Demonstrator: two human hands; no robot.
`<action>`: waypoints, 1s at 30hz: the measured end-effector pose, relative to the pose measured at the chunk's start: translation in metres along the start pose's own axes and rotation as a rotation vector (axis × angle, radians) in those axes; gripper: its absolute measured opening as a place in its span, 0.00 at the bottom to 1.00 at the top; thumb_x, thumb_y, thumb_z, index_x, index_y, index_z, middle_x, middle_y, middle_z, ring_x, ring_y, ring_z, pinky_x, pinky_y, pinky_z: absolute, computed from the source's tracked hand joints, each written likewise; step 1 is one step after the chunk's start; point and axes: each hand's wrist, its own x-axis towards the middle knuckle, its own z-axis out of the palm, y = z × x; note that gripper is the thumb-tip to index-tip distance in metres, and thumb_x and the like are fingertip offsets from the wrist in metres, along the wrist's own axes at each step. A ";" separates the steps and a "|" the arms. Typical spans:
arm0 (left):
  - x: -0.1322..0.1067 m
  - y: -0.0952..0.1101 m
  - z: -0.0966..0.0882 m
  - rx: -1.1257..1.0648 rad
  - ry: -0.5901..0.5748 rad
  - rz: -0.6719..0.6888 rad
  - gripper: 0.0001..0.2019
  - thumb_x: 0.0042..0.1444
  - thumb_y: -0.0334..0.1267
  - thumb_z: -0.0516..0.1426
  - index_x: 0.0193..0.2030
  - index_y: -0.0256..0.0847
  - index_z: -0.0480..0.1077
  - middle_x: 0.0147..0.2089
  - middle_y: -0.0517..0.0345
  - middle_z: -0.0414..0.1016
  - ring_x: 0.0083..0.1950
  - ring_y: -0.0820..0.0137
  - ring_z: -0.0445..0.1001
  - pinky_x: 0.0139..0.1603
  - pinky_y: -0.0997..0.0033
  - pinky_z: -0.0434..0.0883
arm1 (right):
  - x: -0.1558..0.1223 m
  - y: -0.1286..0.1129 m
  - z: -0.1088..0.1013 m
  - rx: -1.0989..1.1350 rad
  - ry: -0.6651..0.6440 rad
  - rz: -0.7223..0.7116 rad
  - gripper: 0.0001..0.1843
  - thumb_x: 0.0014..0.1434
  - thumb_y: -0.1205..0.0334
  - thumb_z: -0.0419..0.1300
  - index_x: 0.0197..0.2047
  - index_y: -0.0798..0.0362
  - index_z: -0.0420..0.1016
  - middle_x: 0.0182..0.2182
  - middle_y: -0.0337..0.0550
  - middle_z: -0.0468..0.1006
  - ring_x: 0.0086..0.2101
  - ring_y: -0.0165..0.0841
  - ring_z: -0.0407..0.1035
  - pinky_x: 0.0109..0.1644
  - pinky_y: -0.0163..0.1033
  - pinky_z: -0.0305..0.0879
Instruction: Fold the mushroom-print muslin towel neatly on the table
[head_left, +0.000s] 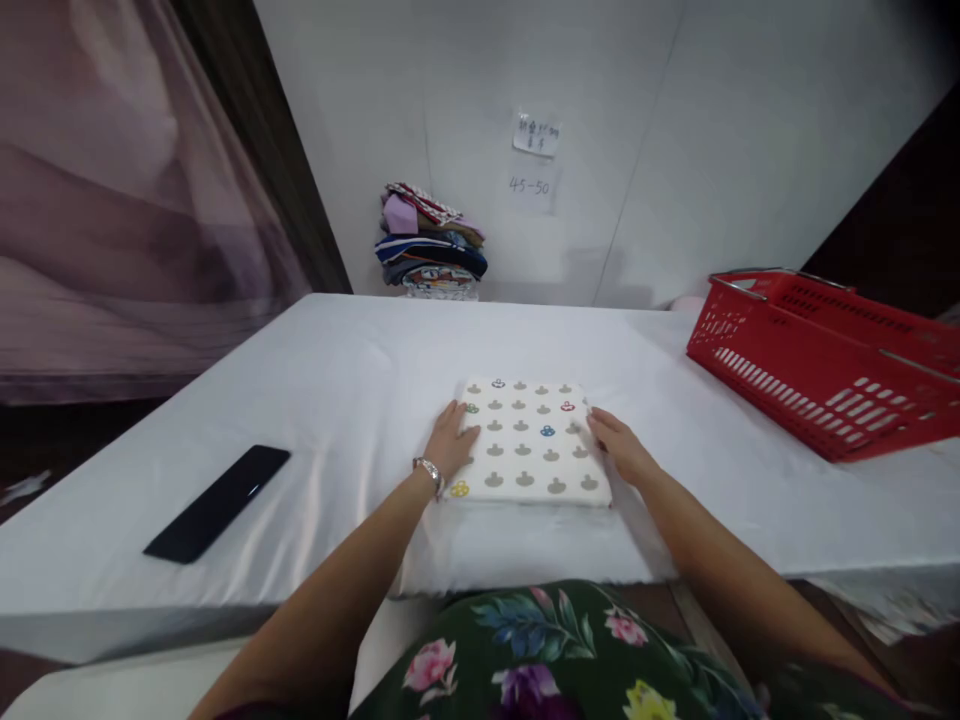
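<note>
A folded white cloth with rows of grey mushroom shapes and a few coloured ones lies flat on the white-covered table, close to its front edge. My left hand rests at the cloth's left edge, thumb apart from the fingers and partly over the fabric. A silver-coloured bracelet is on that wrist. At the opposite edge, my right hand touches the cloth's side with its fingers extended. Neither hand grips the cloth.
On the left of the table lies a black phone-like slab. A red plastic basket stands at the right. Several folded garments are stacked at the back by the wall, below handwritten paper signs. A pinkish curtain hangs at left.
</note>
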 end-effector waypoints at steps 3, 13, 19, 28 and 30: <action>-0.010 -0.003 -0.013 -0.068 0.005 -0.178 0.33 0.53 0.50 0.53 0.62 0.37 0.53 0.62 0.47 0.60 0.59 0.62 0.62 0.57 0.68 0.60 | 0.005 0.004 -0.005 0.174 -0.034 0.118 0.33 0.56 0.52 0.54 0.61 0.54 0.53 0.57 0.50 0.64 0.50 0.38 0.66 0.48 0.42 0.68; 0.003 -0.009 -0.025 -0.217 -0.210 -0.410 0.29 0.45 0.50 0.59 0.51 0.34 0.62 0.46 0.45 0.74 0.40 0.62 0.74 0.33 0.70 0.69 | 0.013 -0.009 0.003 0.381 -0.292 0.300 0.22 0.53 0.53 0.59 0.48 0.58 0.67 0.40 0.55 0.77 0.38 0.42 0.74 0.43 0.47 0.71; 0.002 -0.010 -0.027 -0.290 -0.265 -0.434 0.25 0.45 0.51 0.58 0.46 0.36 0.63 0.43 0.46 0.75 0.37 0.63 0.75 0.25 0.72 0.68 | 0.013 -0.013 0.008 0.423 -0.224 0.246 0.26 0.48 0.62 0.64 0.51 0.55 0.65 0.36 0.51 0.79 0.32 0.41 0.75 0.36 0.47 0.73; -0.022 0.018 0.012 -0.169 -0.216 -0.240 0.23 0.44 0.56 0.56 0.40 0.40 0.66 0.42 0.47 0.75 0.44 0.56 0.72 0.38 0.66 0.65 | 0.062 0.000 -0.035 0.170 -0.053 0.148 0.36 0.43 0.62 0.67 0.56 0.54 0.63 0.33 0.47 0.79 0.29 0.39 0.74 0.33 0.44 0.72; -0.023 0.019 0.016 -0.151 -0.206 -0.216 0.23 0.45 0.56 0.56 0.40 0.40 0.66 0.42 0.47 0.75 0.43 0.56 0.72 0.36 0.65 0.65 | 0.068 0.001 -0.038 0.013 -0.030 0.113 0.35 0.45 0.59 0.65 0.56 0.55 0.63 0.36 0.49 0.78 0.32 0.40 0.74 0.36 0.45 0.72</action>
